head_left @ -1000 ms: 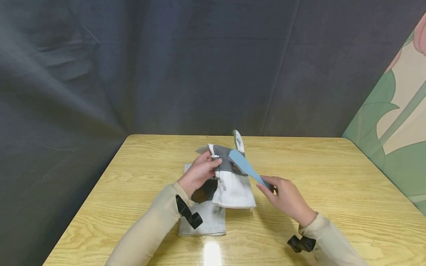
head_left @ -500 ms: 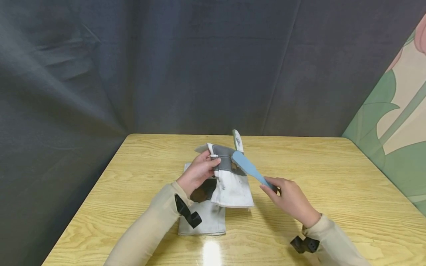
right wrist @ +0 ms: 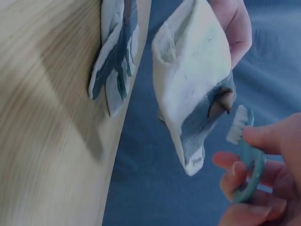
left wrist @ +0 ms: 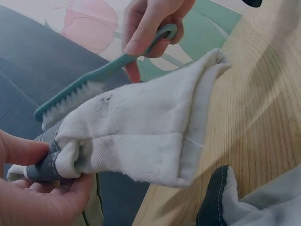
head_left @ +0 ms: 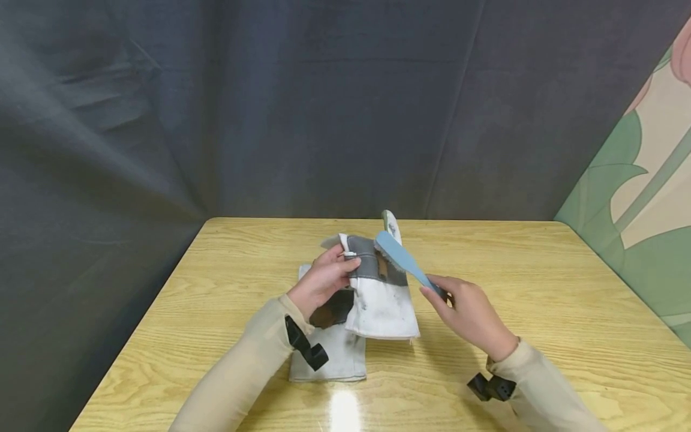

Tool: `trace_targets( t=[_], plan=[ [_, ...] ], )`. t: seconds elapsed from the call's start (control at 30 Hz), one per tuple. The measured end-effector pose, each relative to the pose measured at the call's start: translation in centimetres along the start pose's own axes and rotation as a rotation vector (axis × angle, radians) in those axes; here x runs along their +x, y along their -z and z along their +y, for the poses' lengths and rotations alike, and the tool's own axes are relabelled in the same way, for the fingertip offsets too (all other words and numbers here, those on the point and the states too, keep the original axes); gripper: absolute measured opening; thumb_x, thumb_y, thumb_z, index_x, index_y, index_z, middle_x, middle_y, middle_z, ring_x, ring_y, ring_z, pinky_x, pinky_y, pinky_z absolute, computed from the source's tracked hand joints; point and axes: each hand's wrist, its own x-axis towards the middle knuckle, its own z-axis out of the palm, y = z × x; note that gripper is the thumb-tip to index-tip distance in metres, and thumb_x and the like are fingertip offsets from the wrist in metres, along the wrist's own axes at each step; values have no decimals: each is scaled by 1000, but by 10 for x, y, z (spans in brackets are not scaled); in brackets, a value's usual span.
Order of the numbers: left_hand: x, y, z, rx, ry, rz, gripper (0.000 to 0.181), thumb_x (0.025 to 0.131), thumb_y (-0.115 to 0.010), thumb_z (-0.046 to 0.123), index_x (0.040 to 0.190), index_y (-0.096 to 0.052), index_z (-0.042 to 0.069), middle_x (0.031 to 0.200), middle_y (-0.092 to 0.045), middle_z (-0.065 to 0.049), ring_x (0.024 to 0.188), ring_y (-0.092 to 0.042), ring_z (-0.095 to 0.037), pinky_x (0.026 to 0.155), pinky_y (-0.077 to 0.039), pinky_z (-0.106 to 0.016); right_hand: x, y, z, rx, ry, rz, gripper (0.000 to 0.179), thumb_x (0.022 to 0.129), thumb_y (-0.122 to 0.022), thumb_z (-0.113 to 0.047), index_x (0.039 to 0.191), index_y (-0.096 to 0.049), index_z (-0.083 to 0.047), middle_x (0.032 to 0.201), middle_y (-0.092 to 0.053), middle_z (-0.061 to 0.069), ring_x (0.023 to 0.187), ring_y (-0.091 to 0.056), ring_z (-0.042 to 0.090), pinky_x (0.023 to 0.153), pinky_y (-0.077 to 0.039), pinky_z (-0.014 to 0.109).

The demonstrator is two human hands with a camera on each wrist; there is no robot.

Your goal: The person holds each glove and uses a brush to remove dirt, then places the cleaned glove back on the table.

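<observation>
My left hand (head_left: pixel 323 282) grips a white canvas work glove (head_left: pixel 383 309) with a grey band and a brown patch, holding it up off the table. Dark smudges mark its white cuff (left wrist: pixel 136 117). In my right hand (head_left: pixel 468 312) is a blue scrubbing brush (head_left: pixel 402 258), pinched by its looped handle. Its white bristles (left wrist: pixel 75 102) face the grey band; whether they touch it is hard to tell. Beneath the held glove, a second work glove (head_left: pixel 329 360) lies flat on the table, partly covered by my left wrist and the first glove.
The wooden table (head_left: pixel 540 288) extends to both sides of the gloves. A dark curtain (head_left: pixel 345 108) hangs behind it, and a flower-patterned panel (head_left: pixel 648 240) stands at the right. Each wrist wears a black camera mount (head_left: pixel 491 387).
The brush first slid slightly right and down, then back up, so its head now sits higher on the glove. The held glove has shifted a little to the right.
</observation>
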Motion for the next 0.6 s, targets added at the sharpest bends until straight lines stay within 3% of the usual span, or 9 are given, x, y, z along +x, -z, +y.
trace_targets(
  t=[0.23,0.6],
  plan=[
    [1,1,-1,4,-16,13,48,97,-44,3,144,-32,8,139,-45,-21,125,-49,-32,102,-42,-41,2,-2,-2,9,-54,-104,39,94,-56,-27,120,-61,2,56,-41,-4,45,-26,2,43,-28,20],
    [1,2,-1,-3,-20,25,49,97,-43,2,144,-31,9,141,-44,-20,127,-47,-32,105,-39,-43,-3,-3,2,0,-57,-102,39,92,-58,-25,119,-61,3,56,-40,-4,44,-24,1,42,-27,19]
  ],
)
